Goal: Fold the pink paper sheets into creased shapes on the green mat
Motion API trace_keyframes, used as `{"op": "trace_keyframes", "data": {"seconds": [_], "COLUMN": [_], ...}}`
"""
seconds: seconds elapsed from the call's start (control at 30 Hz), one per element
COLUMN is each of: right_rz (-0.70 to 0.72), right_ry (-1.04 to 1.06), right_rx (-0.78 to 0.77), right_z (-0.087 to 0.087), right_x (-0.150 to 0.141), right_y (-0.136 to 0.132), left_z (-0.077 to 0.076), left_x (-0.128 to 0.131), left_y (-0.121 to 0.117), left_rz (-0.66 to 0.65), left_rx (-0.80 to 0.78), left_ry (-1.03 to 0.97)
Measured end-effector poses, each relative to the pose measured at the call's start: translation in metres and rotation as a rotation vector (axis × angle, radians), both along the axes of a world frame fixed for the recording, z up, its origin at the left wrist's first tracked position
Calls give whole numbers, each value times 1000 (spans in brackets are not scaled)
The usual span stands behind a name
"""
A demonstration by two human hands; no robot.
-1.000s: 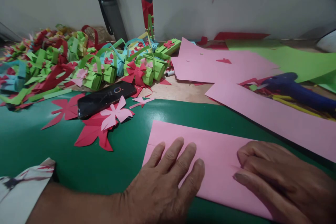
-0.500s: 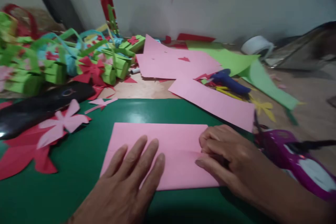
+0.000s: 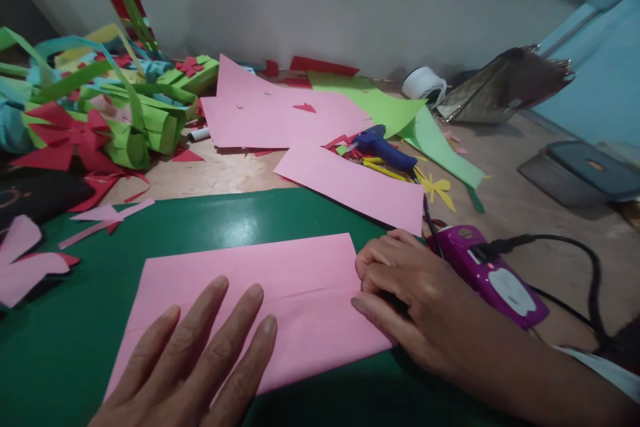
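Note:
A folded sheet of pink paper point(image 3: 305, 267) lies on a green mat point(image 3: 240, 217), with a crease line running across its middle. My left hand point(image 3: 200, 353) rests flat on its left half, fingers spread. At the paper's right edge, my right hand point(image 3: 400, 287) is closed, fingers curled and thumb pressed against the sheet. The curled fingertips are partly hidden. Just beyond the mat's edge lies a pink paper strip point(image 3: 355, 190).
Green paper baskets point(image 3: 150, 127) and a red paper flower point(image 3: 75, 137) crowd the back left. A larger pink sheet point(image 3: 280, 120), a blue glue gun point(image 3: 385, 147) and a white roll point(image 3: 423, 85) lie behind. A purple power strip point(image 3: 495, 277) with a black cable sits at right.
The view has swung to the right, so everything sits further left and a grey box shows at right. The folded paper looks tilted, with both hands still on it.

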State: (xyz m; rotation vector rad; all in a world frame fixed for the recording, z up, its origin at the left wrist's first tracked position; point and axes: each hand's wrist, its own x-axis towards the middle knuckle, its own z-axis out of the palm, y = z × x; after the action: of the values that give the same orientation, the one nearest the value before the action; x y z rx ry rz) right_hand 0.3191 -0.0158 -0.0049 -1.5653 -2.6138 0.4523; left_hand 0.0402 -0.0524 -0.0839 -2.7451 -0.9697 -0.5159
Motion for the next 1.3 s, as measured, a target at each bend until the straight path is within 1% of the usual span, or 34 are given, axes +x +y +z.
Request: {"op": "trace_keyframes", "data": {"seconds": [0.27, 0.73, 0.87, 1.07, 1.23, 1.3], "right_rz": [-16, -15, 0, -23, 3, 30], "right_ry": [-21, -66, -54, -67, -57, -26], "right_rx": [1, 9, 30, 28, 73, 127], "right_z": [2, -1, -3, -3, -5, -7], "right_x": [0, -3, -3, -3, -2, 0], "right_y": [0, 1, 1, 1, 1, 1], "left_z": [-1, 4, 5, 6, 7, 8], "left_x": [1, -1, 0, -1, 0, 1], "left_y": [-1, -1, -2, -3, -4, -5], "left_rz": [21, -8, 9, 18, 43, 41], "left_rx": [-11, -25, -36, -69, -104, -112], "left_ry": [-39, 24, 40, 32, 24, 55]}}
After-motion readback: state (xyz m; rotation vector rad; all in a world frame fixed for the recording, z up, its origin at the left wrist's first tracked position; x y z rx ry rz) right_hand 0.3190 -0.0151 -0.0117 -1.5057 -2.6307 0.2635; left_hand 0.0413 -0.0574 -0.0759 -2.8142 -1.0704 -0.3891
